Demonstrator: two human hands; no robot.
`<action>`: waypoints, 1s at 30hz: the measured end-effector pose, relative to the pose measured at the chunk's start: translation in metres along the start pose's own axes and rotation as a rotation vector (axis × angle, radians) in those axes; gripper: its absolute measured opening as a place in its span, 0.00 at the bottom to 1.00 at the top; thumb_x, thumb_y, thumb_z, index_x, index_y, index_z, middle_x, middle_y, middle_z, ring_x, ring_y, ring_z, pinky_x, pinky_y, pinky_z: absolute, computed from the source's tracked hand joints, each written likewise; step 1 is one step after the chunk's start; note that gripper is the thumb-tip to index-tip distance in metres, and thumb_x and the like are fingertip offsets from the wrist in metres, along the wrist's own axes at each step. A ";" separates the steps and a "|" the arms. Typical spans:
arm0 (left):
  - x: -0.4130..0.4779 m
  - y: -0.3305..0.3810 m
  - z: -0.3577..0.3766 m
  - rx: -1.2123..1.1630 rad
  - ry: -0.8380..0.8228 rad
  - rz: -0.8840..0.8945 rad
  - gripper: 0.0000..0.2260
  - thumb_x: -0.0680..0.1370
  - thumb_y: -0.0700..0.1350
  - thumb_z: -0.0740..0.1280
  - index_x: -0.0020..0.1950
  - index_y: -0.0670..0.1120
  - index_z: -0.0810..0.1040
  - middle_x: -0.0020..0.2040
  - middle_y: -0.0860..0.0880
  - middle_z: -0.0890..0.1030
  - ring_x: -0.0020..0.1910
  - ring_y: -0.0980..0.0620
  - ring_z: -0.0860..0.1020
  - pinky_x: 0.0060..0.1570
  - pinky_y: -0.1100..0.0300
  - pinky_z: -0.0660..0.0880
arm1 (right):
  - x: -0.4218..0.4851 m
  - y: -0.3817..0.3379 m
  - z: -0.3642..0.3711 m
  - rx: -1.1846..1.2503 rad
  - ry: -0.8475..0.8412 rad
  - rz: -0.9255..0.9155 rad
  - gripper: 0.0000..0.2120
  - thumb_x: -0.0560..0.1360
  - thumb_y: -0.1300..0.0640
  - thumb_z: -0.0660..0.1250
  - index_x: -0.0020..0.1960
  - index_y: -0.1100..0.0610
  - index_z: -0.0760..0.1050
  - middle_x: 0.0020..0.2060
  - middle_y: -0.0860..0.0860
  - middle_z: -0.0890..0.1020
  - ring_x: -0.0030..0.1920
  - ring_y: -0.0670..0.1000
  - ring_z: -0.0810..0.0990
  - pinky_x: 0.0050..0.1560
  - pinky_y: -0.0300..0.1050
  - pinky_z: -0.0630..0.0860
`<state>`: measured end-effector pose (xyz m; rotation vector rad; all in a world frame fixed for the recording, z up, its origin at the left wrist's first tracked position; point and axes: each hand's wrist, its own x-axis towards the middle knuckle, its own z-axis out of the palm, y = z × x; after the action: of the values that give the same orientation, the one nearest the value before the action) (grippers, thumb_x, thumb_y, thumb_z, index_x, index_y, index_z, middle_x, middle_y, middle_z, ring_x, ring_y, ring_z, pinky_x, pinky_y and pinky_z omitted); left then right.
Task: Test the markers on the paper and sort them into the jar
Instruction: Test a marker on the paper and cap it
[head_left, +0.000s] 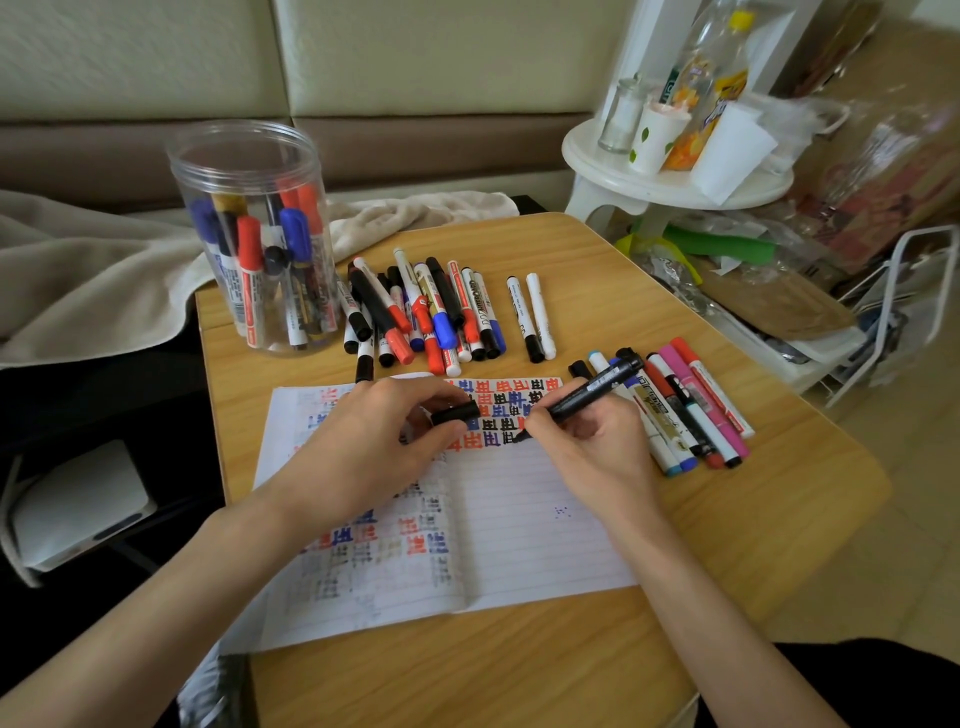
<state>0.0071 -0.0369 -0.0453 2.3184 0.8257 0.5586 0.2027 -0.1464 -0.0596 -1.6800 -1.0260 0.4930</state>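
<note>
Standing well to the left of the person's fingers, a clear plastic jar (249, 234) on the wooden bench (519, 665) holds upright markers with blue, red and black caps. The left hand (374, 447) rests on the lined paper (530, 519), its fingers (441, 397) curled and pinching a black cap (456, 413). Beyond those fingers, toward the bench's far edge, lies a loose pile of markers (415, 312), with two white-barrelled markers (532, 317) set apart just to its right. The right hand (592, 447) grips an uncapped black marker (592, 389), fingers clamped round its lower barrel, the tip touching the paper at the end of rows of red, blue and black marks. Just right of that hand's fingers, a row of capped markers (696, 410) lies side by side on the bench, some partly hidden beneath the hand. A white round stool (675, 176) bearing bottles and cups stands far back at right.
</note>
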 end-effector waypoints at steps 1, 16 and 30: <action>0.000 0.000 0.000 0.004 0.000 0.000 0.14 0.80 0.52 0.70 0.66 0.58 0.80 0.43 0.69 0.76 0.46 0.66 0.78 0.44 0.72 0.73 | -0.001 -0.001 0.000 0.000 -0.004 0.007 0.07 0.73 0.64 0.75 0.42 0.53 0.83 0.35 0.46 0.85 0.37 0.42 0.83 0.38 0.33 0.76; -0.001 -0.001 0.000 -0.033 0.027 0.027 0.14 0.79 0.53 0.71 0.64 0.58 0.82 0.46 0.64 0.81 0.45 0.64 0.80 0.43 0.72 0.74 | 0.003 -0.024 -0.017 0.319 -0.126 0.110 0.02 0.78 0.63 0.73 0.49 0.57 0.82 0.39 0.59 0.86 0.40 0.50 0.84 0.40 0.37 0.75; -0.002 0.003 -0.001 -0.081 0.046 0.070 0.14 0.78 0.53 0.70 0.63 0.60 0.82 0.51 0.63 0.83 0.49 0.64 0.80 0.48 0.70 0.76 | 0.001 -0.026 -0.021 0.236 -0.332 0.071 0.12 0.73 0.57 0.78 0.57 0.55 0.85 0.37 0.49 0.86 0.33 0.49 0.80 0.37 0.36 0.76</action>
<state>0.0066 -0.0394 -0.0431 2.2746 0.7317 0.6660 0.2084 -0.1556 -0.0279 -1.4561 -1.0982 0.9272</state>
